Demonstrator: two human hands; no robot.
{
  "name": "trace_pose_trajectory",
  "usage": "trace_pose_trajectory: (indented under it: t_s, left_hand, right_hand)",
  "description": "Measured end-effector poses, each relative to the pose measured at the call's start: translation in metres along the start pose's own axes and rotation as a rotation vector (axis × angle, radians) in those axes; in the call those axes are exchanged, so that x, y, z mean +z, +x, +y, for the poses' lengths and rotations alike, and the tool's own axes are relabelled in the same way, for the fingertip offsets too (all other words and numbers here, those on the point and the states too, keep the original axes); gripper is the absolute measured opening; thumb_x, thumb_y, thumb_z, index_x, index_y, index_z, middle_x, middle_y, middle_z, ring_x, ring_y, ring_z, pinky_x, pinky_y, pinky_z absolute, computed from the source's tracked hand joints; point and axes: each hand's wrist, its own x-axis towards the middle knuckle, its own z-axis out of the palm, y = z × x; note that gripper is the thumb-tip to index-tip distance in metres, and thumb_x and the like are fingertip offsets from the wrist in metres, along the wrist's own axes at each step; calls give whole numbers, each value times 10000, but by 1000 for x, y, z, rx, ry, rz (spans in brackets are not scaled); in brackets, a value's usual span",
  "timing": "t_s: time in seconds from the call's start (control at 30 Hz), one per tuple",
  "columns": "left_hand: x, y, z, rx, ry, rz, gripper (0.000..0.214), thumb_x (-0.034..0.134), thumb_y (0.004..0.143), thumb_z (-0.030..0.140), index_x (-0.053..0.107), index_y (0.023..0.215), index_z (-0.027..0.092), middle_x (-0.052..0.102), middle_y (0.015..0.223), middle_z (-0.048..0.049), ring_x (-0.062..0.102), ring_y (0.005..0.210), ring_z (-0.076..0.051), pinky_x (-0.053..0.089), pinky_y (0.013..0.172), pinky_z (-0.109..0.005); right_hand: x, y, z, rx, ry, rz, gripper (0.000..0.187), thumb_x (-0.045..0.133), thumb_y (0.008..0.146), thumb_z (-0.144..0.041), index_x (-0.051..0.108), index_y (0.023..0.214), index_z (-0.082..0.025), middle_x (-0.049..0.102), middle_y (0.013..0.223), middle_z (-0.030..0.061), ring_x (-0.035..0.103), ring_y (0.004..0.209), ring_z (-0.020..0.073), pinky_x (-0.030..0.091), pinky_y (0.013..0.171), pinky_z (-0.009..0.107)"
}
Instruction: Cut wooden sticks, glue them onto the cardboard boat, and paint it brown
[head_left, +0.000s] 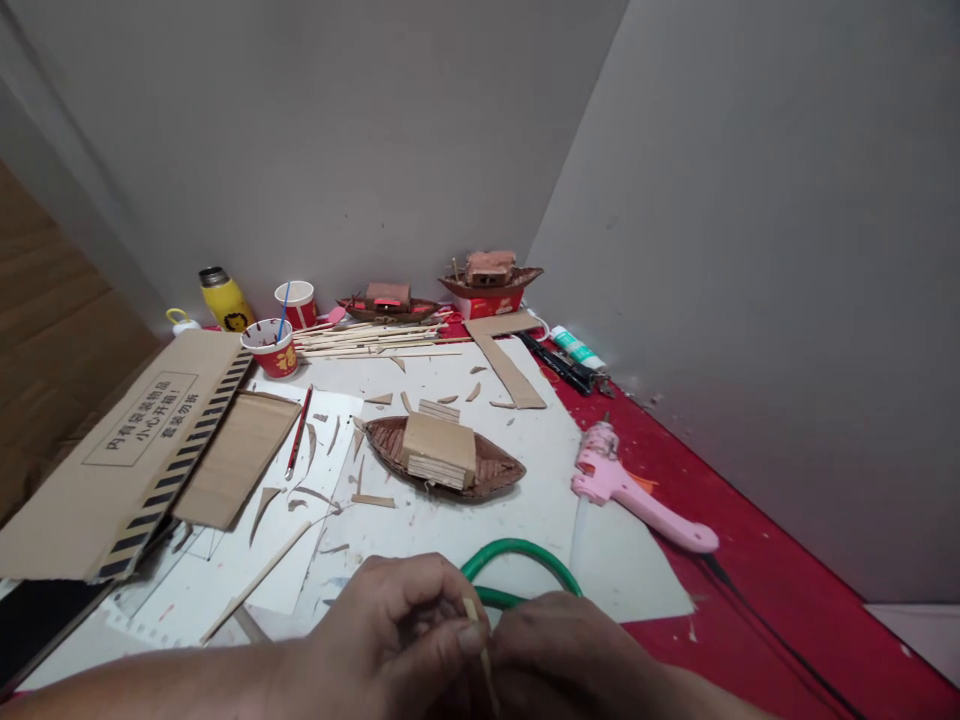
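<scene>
Pale wood is pinched in my left hand: the narrow grip of thumb and fingers holds a stick, its tip poking up past the thumb, at the near edge of the scene. My right hand is bent close against it on the right, but its fingers are mostly hidden, so I cannot tell how tight that grip is. Two green loops, apparently tool handles, show just beyond it; whether I hold them is unclear.

I judge the step in hand to be working the stick with both hands together. The next move calls for a steady pinch and care over where the fingertips sit. Farther off, in the middle of the surface, lies a boat under a cardboard roof.

As for containers, at the far left the nearer cup holds a blue rod leaning on its rim, with dark streaks inside. The cup behind hides its contents from me, as does the yellow bottle beside it.
</scene>
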Motion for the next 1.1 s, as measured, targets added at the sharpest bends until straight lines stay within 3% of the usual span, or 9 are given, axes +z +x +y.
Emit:
trace_pose_trajectory:
  t_s: [0.2,0.37,0.5,0.67,0.77,0.97,1.1]
  left_hand:
    - [0,-2,-5,57,177,45,314,553,947,432,625,823,152,559,655,-14,471,586,-119,372,545,-220]
    - [4,-1,-3,5,28,89,345,602,923,486,606,832,154,573,674,-16,501,609,-121,403,574,-222]
    - [4,1,-5,-45,-176,132,340,667,897,481,614,861,147,621,700,-27,550,628,-119,438,610,-225]
    - [3,4,-9,-91,-304,113,303,751,853,426,663,844,137,624,655,-5,540,585,-89,421,579,-194]
    - [2,7,-7,-122,-329,69,287,773,837,412,685,809,141,645,662,-6,579,607,-98,453,603,-198]
    - [-1,7,-6,-186,-348,6,262,712,895,404,700,839,148,709,707,-28,646,647,-117,485,630,-205]
    - [-4,8,-3,-231,-349,-8,264,713,895,401,697,856,139,727,737,-48,660,669,-130,496,652,-221]
  right_hand:
    - [11,-4,2,25,-206,50,395,407,1026,-331,605,702,-224,624,624,1,514,533,113,417,529,203]
    - [10,2,4,-30,41,102,472,353,1039,-423,565,686,-192,562,618,6,463,558,104,384,539,206]
    - [5,9,4,3,287,-8,507,364,1025,-504,535,676,-178,468,592,-15,396,543,96,338,493,207]
    - [-1,8,-1,95,281,-33,511,410,999,-555,490,642,-198,431,587,-24,350,542,103,315,474,216]
    - [-5,4,-5,151,232,-53,466,366,1020,-503,504,693,-201,486,627,-9,374,549,105,340,495,213]
    - [-19,6,-6,176,356,-291,360,347,1026,-406,552,843,-174,602,735,41,498,607,115,399,538,208]
    - [-19,8,0,162,490,-275,407,342,1039,-429,574,854,-150,606,726,51,523,621,123,428,573,227]
